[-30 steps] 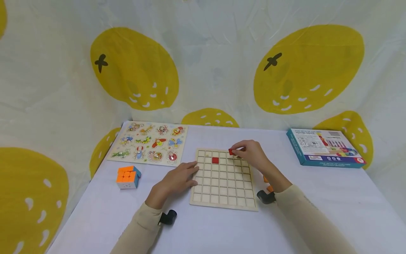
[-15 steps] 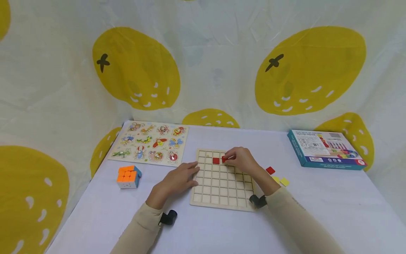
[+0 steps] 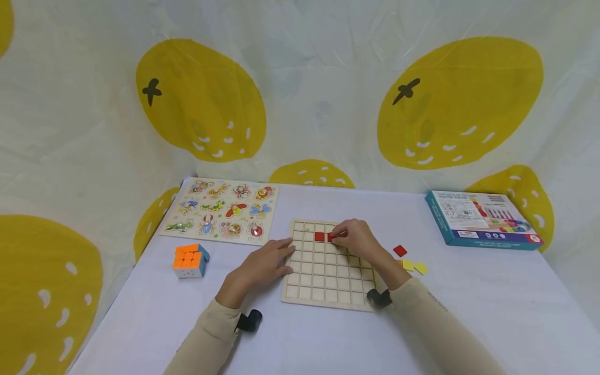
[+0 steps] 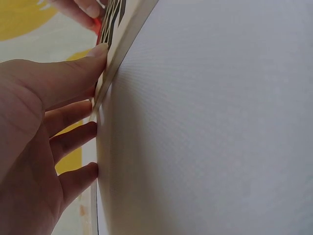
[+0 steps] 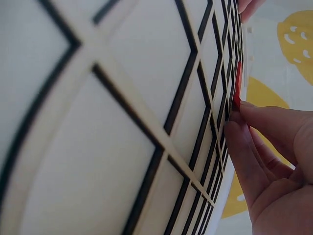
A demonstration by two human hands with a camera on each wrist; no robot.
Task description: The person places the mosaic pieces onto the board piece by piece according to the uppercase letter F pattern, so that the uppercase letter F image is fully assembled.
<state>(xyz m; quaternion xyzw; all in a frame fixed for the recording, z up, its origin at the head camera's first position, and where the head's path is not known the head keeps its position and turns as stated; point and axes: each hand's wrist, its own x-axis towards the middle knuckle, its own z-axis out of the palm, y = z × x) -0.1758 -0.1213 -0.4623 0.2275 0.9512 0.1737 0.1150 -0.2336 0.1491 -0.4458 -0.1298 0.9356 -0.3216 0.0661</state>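
A wooden grid board [image 3: 317, 282] lies on the white table, with one red square tile [image 3: 319, 237] set in a cell near its far side. My right hand [image 3: 357, 240] pinches a second red tile [image 3: 329, 237] between thumb and fingertips, at the cell just right of the first. In the right wrist view, those fingertips sit right at the grid, and red shows at their tips. My left hand [image 3: 263, 264] rests against the board's left edge. Seen from the left wrist, its thumb [image 4: 80, 73] lies on the rim and the other fingers are spread and relaxed.
Right of the board lie a loose red tile [image 3: 400, 250], yellow tiles [image 3: 421, 268] and an orange one partly behind the right wrist. A puzzle cube [image 3: 189, 262] and an insect puzzle board [image 3: 197, 217] are at left. A boxed set [image 3: 483, 221] stands back right.
My right hand has moved left and nearer with the red tile, down to the cell beside the first tile. Loose tiles came into view behind its wrist. The left hand stays put.
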